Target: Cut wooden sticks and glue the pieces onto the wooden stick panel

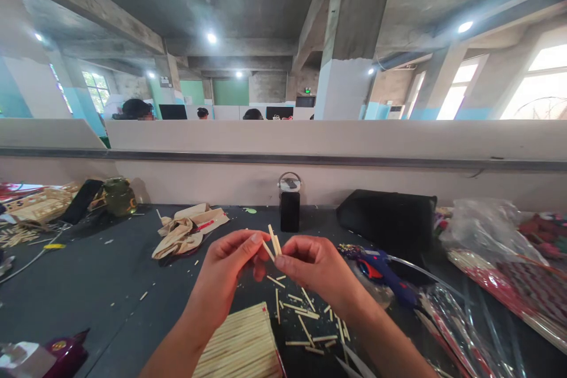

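My right hand [312, 263] pinches several short wooden sticks [275, 243] between thumb and fingertips, and they point upward. From the other side my left hand [233, 254] closes its thumb and forefinger on one tilted wooden stick [267, 251] of the same group. Both hands hover over the dark table. Below my left forearm lies a flat panel of wooden sticks [239, 339] set side by side. Loose short stick pieces [305, 312] are scattered under and beside my right hand.
A blue glue gun [385, 274] lies to the right, near a black case [390, 221] and plastic bags [487, 227]. A phone [290, 211] stands against the partition [221, 180]. Crumpled beige cloth [188, 233], a jar [119, 196] and a purple object [66, 354] are on the left.
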Action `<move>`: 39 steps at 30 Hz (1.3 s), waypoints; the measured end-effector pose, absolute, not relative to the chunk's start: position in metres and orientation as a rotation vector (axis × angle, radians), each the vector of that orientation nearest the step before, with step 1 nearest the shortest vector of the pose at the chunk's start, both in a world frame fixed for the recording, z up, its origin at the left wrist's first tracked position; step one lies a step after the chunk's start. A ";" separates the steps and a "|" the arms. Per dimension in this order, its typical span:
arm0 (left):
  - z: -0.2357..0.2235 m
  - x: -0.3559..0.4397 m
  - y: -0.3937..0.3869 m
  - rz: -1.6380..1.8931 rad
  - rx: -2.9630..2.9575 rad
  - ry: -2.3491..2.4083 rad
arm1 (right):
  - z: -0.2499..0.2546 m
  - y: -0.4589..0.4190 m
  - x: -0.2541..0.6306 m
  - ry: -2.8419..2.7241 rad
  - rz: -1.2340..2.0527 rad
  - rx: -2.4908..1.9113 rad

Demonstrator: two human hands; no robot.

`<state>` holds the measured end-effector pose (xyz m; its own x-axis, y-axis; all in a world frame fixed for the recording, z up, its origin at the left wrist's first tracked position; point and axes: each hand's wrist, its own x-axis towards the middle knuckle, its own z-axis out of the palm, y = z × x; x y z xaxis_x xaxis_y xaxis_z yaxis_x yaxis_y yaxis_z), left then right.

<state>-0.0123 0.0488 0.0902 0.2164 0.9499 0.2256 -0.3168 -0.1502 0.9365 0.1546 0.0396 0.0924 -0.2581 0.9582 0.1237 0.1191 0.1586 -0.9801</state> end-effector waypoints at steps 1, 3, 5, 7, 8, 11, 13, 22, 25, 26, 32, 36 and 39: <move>0.090 -0.012 0.048 1.310 1.222 0.715 | 0.091 0.041 0.154 -1.553 1.191 -1.072; 0.090 -0.012 0.048 1.349 1.227 0.726 | 0.089 0.042 0.153 -1.545 1.170 -1.073; 0.090 -0.012 0.048 1.358 1.244 0.734 | 0.087 0.043 0.152 -1.548 1.164 -1.081; 0.089 -0.012 0.049 1.341 1.276 0.741 | 0.087 0.043 0.151 -1.542 1.144 -1.095; 0.089 -0.013 0.050 1.337 1.297 0.747 | 0.088 0.043 0.151 -1.537 1.126 -1.104; 0.089 -0.018 0.052 1.398 1.412 0.819 | 0.091 0.043 0.153 -1.527 1.071 -1.160; 0.089 -0.022 0.054 1.473 1.556 0.921 | 0.093 0.042 0.154 -1.534 1.070 -1.204; 0.088 -0.034 0.056 1.477 2.621 1.021 | 0.089 0.047 0.159 -1.450 1.338 -1.110; 0.090 -0.034 0.056 1.372 2.832 0.863 | 0.089 0.047 0.161 -1.368 1.506 -1.006; 0.091 -0.033 0.056 1.317 2.825 0.858 | 0.090 0.047 0.162 -1.351 1.537 -0.977; 0.096 -0.033 0.056 0.987 2.299 1.007 | 0.094 0.046 0.167 -1.296 1.495 -0.916; 0.096 -0.027 0.054 1.097 1.600 0.905 | 0.093 0.043 0.162 -1.336 1.389 -0.944; 0.093 -0.020 0.051 1.148 1.315 0.777 | 0.091 0.039 0.156 -1.515 1.063 -1.035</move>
